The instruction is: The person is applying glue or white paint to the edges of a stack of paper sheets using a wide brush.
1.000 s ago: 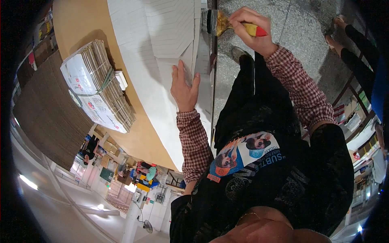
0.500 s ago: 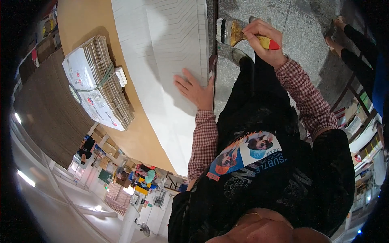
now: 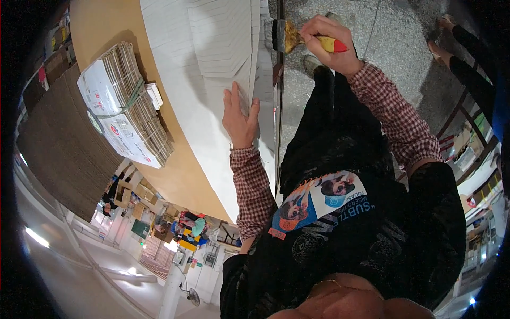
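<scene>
**Brush at the edge, palm on the stack**

The left hand (image 3: 240, 118) lies flat, fingers spread and gripping nothing, pressed on the stack of white sheets (image 3: 212, 48) that covers the near part of the tan table (image 3: 101, 26). The palm sits close to the stack's stepped right edge, where the sheets fan out in thin layers. The right hand (image 3: 332, 45) is closed around a paintbrush (image 3: 297, 37) with a red and yellow handle (the bristles look yellowish, though what is on them I cannot tell). The brush head is right at the table's edge, just beside the fanned sheet edges; whether it touches them is hard to say. Both sleeves are red-checked. Further left on the table lies a strapped bundle of flat cardboard (image 3: 125, 106), with a small white block (image 3: 154, 95) just beside it, well apart from both hands. Below the table edge is speckled grey floor (image 3: 393, 32), and another person's dark sleeve (image 3: 473, 58) shows at far right.
</scene>
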The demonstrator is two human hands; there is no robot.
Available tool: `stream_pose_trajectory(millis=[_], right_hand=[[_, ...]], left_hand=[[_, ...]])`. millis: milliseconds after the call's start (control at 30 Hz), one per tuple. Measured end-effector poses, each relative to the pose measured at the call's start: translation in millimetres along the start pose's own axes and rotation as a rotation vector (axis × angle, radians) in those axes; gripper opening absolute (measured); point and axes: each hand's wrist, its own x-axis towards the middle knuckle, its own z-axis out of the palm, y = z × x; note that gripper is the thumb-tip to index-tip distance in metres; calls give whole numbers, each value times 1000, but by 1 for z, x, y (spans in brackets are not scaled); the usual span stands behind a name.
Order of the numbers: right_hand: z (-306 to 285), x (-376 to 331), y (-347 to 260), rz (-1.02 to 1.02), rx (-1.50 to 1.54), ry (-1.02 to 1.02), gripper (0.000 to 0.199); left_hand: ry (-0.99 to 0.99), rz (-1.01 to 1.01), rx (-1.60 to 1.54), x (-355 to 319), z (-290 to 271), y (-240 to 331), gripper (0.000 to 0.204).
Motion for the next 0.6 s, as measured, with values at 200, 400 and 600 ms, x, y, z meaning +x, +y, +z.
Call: stream_pose_trajectory(millis=[200, 400, 600], right_hand=[[-2, 10, -12, -128, -21, 76, 3], [9, -13, -9, -6, 34, 64, 4], [-4, -26, -28, 55, 69, 141, 2]], left_hand=[[22, 36, 25, 0, 4, -2, 67], [50, 75, 83, 1, 13, 1, 69], [217, -11, 286, -12, 54, 4, 90]])
